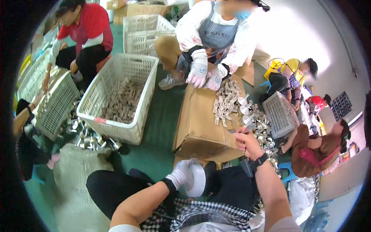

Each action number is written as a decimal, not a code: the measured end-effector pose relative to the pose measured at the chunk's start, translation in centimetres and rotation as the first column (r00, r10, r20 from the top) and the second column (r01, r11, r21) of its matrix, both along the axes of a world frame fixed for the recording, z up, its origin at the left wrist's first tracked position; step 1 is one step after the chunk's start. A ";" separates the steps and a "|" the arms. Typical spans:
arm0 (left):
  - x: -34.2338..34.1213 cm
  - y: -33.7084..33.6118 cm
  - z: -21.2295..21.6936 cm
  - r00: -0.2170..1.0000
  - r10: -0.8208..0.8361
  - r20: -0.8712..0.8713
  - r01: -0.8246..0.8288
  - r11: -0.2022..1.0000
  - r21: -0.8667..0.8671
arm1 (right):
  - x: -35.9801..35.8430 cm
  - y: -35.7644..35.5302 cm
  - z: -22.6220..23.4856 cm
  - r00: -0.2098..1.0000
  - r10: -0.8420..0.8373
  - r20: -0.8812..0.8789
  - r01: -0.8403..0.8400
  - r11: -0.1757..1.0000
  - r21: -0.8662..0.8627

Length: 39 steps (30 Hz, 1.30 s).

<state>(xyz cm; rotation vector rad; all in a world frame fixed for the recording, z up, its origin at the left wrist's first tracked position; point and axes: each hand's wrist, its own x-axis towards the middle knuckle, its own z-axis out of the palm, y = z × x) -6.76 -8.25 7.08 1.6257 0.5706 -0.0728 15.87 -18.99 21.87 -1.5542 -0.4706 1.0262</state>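
On the person's lap, the left hand (184, 173) wears a white knit glove and wraps its grip around a round white roll of tape (197, 180). The roll looks thick and smooth, tipped on its edge, close to the dark trousers. The bare right hand (246, 142) is up at the edge of the big brown cardboard box (201, 123), which serves as a surface. Its fingers pinch shut on a small thin silver piece (234, 131), too small to tell more. On the box lies a pile of flat silver metal pieces (226, 102), and a co-worker's two gloved hands (205, 71) rest just beyond it. A white plastic basket (119, 96) with more pieces stands to the left.
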 end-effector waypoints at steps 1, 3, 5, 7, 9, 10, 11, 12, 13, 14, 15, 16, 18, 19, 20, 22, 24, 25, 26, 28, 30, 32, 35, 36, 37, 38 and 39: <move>0.0 0.3 0.5 1.000 -0.027 -0.006 0.027 1.000 0.006 | 0.4 -0.3 -0.9 0.999 -0.050 -0.018 0.050 0.998 0.036; 0.4 0.1 -0.7 0.984 0.079 0.160 -0.040 0.970 -0.239 | 0.9 -0.4 -2.0 0.912 0.008 0.411 0.021 0.998 -0.066; 1.0 0.4 -1.5 0.957 0.112 0.268 -0.056 0.976 -0.209 | 0.5 -0.4 -3.0 0.633 0.023 0.774 0.022 0.999 -0.048; 1.7 1.2 0.0 0.934 0.145 0.326 -0.109 0.986 -0.127 | -0.7 -0.3 -2.9 0.566 0.013 0.824 0.029 0.999 -0.035; 2.0 2.3 2.3 0.946 0.078 0.316 -0.118 0.987 0.110 | -2.1 0.4 -2.1 0.556 0.027 0.831 0.035 0.998 -0.055; 2.4 2.7 3.8 0.905 0.254 0.342 -0.173 0.953 -0.250 | -2.2 0.5 -2.0 0.558 0.025 0.829 -0.009 1.000 -0.024; 2.7 3.4 5.6 0.878 0.359 0.316 -0.185 0.865 -0.466 | -2.1 0.7 -1.7 0.558 0.031 0.829 -0.021 1.000 -0.023; 2.5 4.0 7.8 0.836 0.482 0.262 -0.209 0.721 -0.660 | -2.3 1.2 -1.8 0.564 0.037 0.825 -0.048 0.999 -0.012; 3.0 4.3 9.8 0.792 0.582 0.184 -0.207 0.541 -0.815 | -2.1 1.1 -1.8 0.561 0.043 0.827 -0.057 0.998 -0.013; 3.6 5.5 11.3 0.775 0.600 0.198 -0.203 0.534 -0.820 | -1.7 1.2 -2.3 0.539 0.064 0.840 -0.057 0.998 -0.039; 3.9 6.7 12.3 0.756 0.621 0.209 -0.202 0.524 -0.828 | -1.8 1.3 -1.8 0.539 0.085 0.838 -0.061 0.996 -0.061; 4.2 9.0 12.1 0.789 0.571 0.226 -0.185 0.572 -0.799 | -1.8 1.4 -1.4 0.539 0.112 0.835 -0.065 0.994 -0.092; 4.9 12.0 12.7 0.761 0.551 0.342 -0.141 0.655 -0.742 | -1.8 1.7 -1.3 0.475 0.192 0.859 -0.092 0.981 -0.169; 4.6 13.1 13.3 0.741 0.552 0.382 -0.139 0.683 -0.717 | -1.9 2.1 -2.0 0.464 0.239 0.853 -0.134 0.971 -0.200; 4.9 14.7 12.1 0.688 0.538 0.486 -0.203 0.786 -0.583 | -1.8 2.6 -2.5 0.449 0.282 0.848 -0.173 0.958 -0.227; 5.6 17.1 10.1 0.554 0.614 0.563 -0.270 0.772 -0.576 | -1.9 3.2 -2.8 0.370 0.434 0.821 -0.263 0.897 -0.356; 6.2 17.6 8.8 0.454 0.709 0.539 -0.335 0.697 -0.634 | -2.8 4.0 -2.6 0.307 0.586 0.750 -0.276 0.809 -0.518; 7.0 16.9 9.3 0.434 0.737 0.518 -0.389 0.672 -0.630 | -3.3 4.7 -2.6 0.267 0.653 0.709 -0.283 0.756 -0.590; 7.7 17.5 8.2 0.482 0.714 0.509 -0.398 0.695 -0.599 | -3.8 5.3 -2.9 0.230 0.684 0.693 -0.383 0.718 -0.581; 8.0 17.3 7.9 0.528 0.722 0.447 -0.383 0.673 -0.633 | -5.1 6.4 -3.1 0.172 0.708 0.685 -0.466 0.671 -0.576; 9.5 16.0 8.2 0.551 0.726 0.411 -0.383 0.658 -0.649 | -6.0 7.2 -3.2 0.097 0.788 0.608 -0.476 0.573 -0.667; 10.7 14.4 9.4 0.553 0.761 0.338 -0.379 0.591 -0.712 | -6.9 7.4 -3.4 0.062 0.793 0.606 -0.491 0.553 -0.673; 11.2 13.9 9.6 0.495 0.811 0.312 -0.372 0.523 -0.767 | -8.6 8.1 -3.1 -0.103 0.806 0.583 -0.521 0.455 -0.722; 11.2 14.0 9.7 0.477 0.821 0.315 -0.341 0.503 -0.794 | -9.1 8.3 -2.9 -0.151 0.804 0.575 -0.524 0.427 -0.736; 11.3 14.2 9.9 0.460 0.830 0.317 -0.308 0.484 -0.819 | -9.3 8.3 -2.8 -0.166 0.805 0.570 -0.535 0.413 -0.737; 11.3 14.4 9.9 0.469 0.834 0.289 -0.315 0.464 -0.828 | -9.3 8.3 -2.7 -0.170 0.806 0.567 -0.540 0.406 -0.738; 11.3 14.8 9.4 0.472 0.834 0.287 -0.316 0.464 -0.828 | -9.5 8.3 -2.6 -0.175 0.806 0.565 -0.545 0.399 -0.737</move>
